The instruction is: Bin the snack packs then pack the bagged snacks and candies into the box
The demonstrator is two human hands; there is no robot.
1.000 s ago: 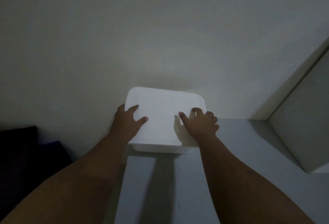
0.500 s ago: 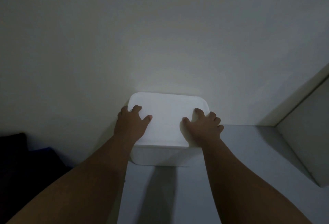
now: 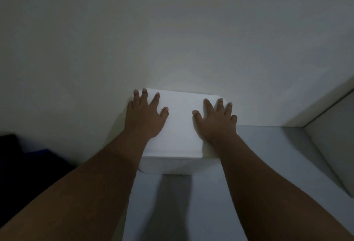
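So the change over the last second: both hands were sitting nearer the front of the lid [image 3: 180, 122] with the fingers bent, and now they've slid further back and gone flat. The left hand [image 3: 145, 120] is on the left part of the lid and the right hand [image 3: 216, 124] on the right part, palms down. Fingers are straight and splayed apart, not gripping anything, just pressing on top. My guess is that's the lid getting pushed down to seat it, which would put the packing near its end. I can't see inside though, and no snacks or candies show anywhere, so take that with salt. The box [image 3: 172, 165] sits at the far left end of the pale surface [image 3: 277, 164], back edge right up against the wall [image 3: 172, 30] or just beside it. It's upright, lid facing up, one plain side wall facing near. It looks close to square with rounded corners, maybe a bit longer left to right along the wall, but the wide lens makes that hard to call. There's a dark shape [image 3: 23, 156] off to the left that I can't make out.
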